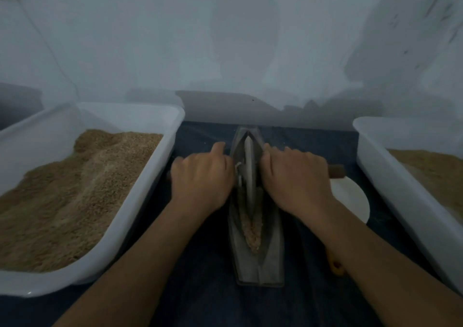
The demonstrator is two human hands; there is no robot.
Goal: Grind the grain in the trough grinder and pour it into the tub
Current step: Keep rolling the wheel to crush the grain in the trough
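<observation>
A dark blue cloth-covered surface (205, 264) carries two white plastic tubs, left (140, 184) and right (390, 181), a grey metal trough grinder (265, 264) between them, and a white round disc (350, 199)

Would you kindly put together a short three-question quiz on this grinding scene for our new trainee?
1. True or false: both hands hold the handle of the grinding wheel.
2. Where in the trough grinder does the ground grain lie: A) far end, B) near end?
3. What white thing lies between the grinder and the right tub?

Key:
1. True: the left hand and right hand each grip the wooden handle.
2. B.
3. A round white disc, perhaps a plate or lid.
</observation>
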